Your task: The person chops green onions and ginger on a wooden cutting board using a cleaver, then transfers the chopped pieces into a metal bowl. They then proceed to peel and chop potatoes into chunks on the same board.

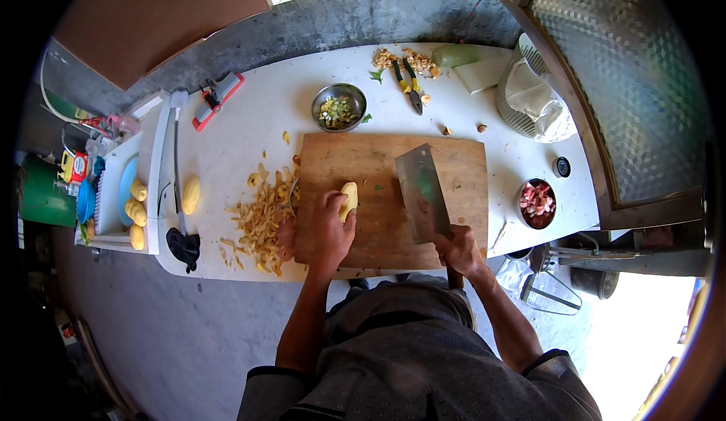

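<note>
My left hand [333, 223] is closed around a peeled potato [349, 200] over the left part of a wooden cutting board [393, 228]. In my right hand [459, 251] is the handle of a wide cleaver [420, 188]. Its broad blade points away from me above the right half of the board, apart from the potato. A heap of peelings [261, 220] lies against the board's left edge, with a curved metal rim partly showing among them.
Beyond the board stand a metal bowl of chopped greens [338, 111] and pliers [409, 88]. A bowl of cut meat [537, 204] is at right, near a bin [522, 96]. Another potato [190, 194] lies at left; several more sit by the sink [113, 217].
</note>
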`<action>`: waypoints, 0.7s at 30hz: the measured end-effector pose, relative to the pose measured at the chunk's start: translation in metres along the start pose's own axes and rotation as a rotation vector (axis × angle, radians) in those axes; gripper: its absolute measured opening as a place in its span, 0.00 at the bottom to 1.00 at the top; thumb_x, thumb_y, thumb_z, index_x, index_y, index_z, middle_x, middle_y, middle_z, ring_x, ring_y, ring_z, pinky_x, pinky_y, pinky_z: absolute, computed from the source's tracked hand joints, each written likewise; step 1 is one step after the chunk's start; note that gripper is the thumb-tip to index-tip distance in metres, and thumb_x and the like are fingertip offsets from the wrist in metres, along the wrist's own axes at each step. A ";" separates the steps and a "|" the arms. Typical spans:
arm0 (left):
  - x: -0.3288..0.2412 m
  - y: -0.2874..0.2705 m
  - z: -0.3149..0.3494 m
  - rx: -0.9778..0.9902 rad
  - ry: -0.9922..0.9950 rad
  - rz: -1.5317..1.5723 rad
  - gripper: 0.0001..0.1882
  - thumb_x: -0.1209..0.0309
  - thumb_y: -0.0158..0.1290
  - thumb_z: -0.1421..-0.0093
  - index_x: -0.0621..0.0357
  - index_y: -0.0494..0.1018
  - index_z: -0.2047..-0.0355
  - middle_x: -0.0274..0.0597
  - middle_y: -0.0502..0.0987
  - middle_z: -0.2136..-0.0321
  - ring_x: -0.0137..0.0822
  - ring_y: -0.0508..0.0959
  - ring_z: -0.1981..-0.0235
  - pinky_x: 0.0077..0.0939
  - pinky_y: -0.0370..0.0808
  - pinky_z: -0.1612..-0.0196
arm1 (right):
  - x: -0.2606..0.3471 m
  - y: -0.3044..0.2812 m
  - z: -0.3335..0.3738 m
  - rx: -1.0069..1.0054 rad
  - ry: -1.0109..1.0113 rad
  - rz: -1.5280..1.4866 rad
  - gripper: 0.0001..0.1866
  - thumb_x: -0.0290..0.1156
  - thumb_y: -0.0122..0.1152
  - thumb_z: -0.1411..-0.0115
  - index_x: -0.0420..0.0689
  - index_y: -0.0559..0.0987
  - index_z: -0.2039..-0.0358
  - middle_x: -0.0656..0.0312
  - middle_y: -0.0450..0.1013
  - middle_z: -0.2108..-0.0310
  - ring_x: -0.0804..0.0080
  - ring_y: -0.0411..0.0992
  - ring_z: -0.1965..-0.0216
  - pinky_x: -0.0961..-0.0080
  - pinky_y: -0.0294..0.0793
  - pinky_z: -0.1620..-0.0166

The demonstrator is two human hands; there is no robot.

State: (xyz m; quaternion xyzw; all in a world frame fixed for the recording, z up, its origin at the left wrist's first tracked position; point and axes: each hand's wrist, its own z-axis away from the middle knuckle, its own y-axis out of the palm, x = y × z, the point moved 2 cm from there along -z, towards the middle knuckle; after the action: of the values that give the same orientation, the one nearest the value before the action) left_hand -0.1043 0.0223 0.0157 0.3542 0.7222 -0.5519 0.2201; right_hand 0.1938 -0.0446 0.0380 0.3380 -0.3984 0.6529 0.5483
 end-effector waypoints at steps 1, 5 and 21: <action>0.000 0.008 0.003 -0.030 -0.038 0.093 0.17 0.75 0.65 0.37 0.62 0.78 0.49 0.49 0.79 0.50 0.48 0.81 0.50 0.39 0.78 0.48 | 0.000 -0.003 0.003 -0.009 -0.001 0.014 0.16 0.28 0.62 0.32 0.34 0.77 0.77 0.61 0.72 0.84 0.77 0.71 0.83 0.72 0.69 0.80; 0.002 0.050 0.014 0.141 -0.359 0.846 0.18 0.75 0.60 0.29 0.63 0.75 0.41 0.49 0.79 0.44 0.41 0.81 0.46 0.33 0.78 0.43 | 0.004 -0.010 0.013 0.027 -0.044 0.005 0.15 0.26 0.62 0.33 0.34 0.77 0.77 0.62 0.72 0.84 0.78 0.71 0.84 0.74 0.68 0.80; -0.037 0.085 0.025 0.243 -0.807 1.553 0.20 0.68 0.59 0.27 0.60 0.72 0.39 0.39 0.81 0.49 0.32 0.82 0.48 0.33 0.79 0.43 | 0.005 0.009 0.035 0.189 -0.017 -0.139 0.11 0.24 0.63 0.33 0.36 0.80 0.74 0.64 0.73 0.83 0.79 0.70 0.84 0.76 0.68 0.79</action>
State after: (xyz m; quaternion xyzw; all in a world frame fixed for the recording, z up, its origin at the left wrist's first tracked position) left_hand -0.0177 0.0007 -0.0195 0.5438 0.0812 -0.4024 0.7319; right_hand 0.1838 -0.0741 0.0566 0.4205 -0.3155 0.6451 0.5545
